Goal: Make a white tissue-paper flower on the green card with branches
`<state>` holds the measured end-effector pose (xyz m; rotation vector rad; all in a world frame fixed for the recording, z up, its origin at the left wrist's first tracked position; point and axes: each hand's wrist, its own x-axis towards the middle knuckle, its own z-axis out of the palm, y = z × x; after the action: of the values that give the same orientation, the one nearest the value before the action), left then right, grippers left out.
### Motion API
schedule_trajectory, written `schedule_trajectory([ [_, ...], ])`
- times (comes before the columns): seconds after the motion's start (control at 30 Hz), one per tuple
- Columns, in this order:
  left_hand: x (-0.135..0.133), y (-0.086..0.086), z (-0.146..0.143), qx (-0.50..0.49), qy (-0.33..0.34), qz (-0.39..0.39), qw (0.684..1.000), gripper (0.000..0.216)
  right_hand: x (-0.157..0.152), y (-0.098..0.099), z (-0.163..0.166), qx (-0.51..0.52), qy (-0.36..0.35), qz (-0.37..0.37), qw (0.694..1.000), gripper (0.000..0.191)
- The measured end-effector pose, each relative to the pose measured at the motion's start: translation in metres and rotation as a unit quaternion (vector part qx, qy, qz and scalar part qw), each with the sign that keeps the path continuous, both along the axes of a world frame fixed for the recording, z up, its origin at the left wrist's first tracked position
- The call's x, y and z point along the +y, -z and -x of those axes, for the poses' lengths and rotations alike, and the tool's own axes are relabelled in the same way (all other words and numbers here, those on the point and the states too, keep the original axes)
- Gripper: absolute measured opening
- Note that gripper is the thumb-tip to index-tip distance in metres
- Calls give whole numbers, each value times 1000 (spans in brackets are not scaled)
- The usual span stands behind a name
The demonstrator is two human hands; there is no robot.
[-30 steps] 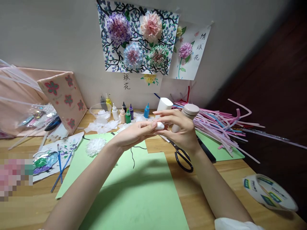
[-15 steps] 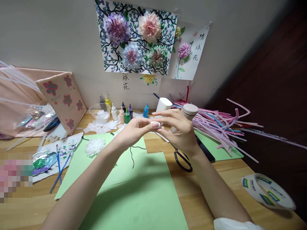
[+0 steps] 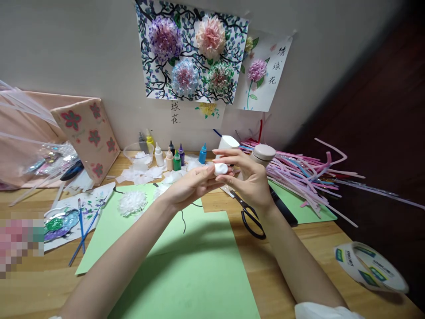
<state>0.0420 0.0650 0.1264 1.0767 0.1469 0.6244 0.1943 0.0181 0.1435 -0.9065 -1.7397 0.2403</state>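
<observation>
A small, smooth white lump (image 3: 221, 169), perhaps soft clay, is at the fingertips of both hands above the table. My left hand (image 3: 191, 184) holds it from the left, thumb against its side and fingers beneath it. From the right, my right hand (image 3: 252, 179) curves around it, the thumb at its lower edge and some fingers raised above. Below the hands lie green sheets (image 3: 199, 261) with a thin dark wire (image 3: 183, 221). A fluffy white paper flower (image 3: 132, 203) rests on the green to the left of my left hand.
Black-handled scissors (image 3: 252, 223) lie beneath my right wrist. Several small paint bottles (image 3: 177, 160) stand by the wall, near white paper scraps (image 3: 128, 176). Pink pipe cleaners (image 3: 295, 177) spread at the right, a tape roll (image 3: 372, 268) nearer. Brushes (image 3: 86, 232) and a paint palette (image 3: 61, 223) lie left.
My left fingers have opened out from around the white lump, so more of it shows. Both hands stay close together, the left turned slightly palm-up.
</observation>
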Motion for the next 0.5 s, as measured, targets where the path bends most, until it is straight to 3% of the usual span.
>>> schedule_trajectory([
  [0.17, 7, -2, 6, 64, -57, -81, 993, 41, -4, -5, -4, -101, 76, -57, 990, 25],
  [0.3, 8, -3, 7, 85, -72, -105, 988, 45, -5, -4, -5, -119, 92, -68, 986, 22],
  [0.5, 7, -6, 9, 109, -87, -150, 979, 35, -6, -5, -2, -136, 90, -98, 982, 26],
])
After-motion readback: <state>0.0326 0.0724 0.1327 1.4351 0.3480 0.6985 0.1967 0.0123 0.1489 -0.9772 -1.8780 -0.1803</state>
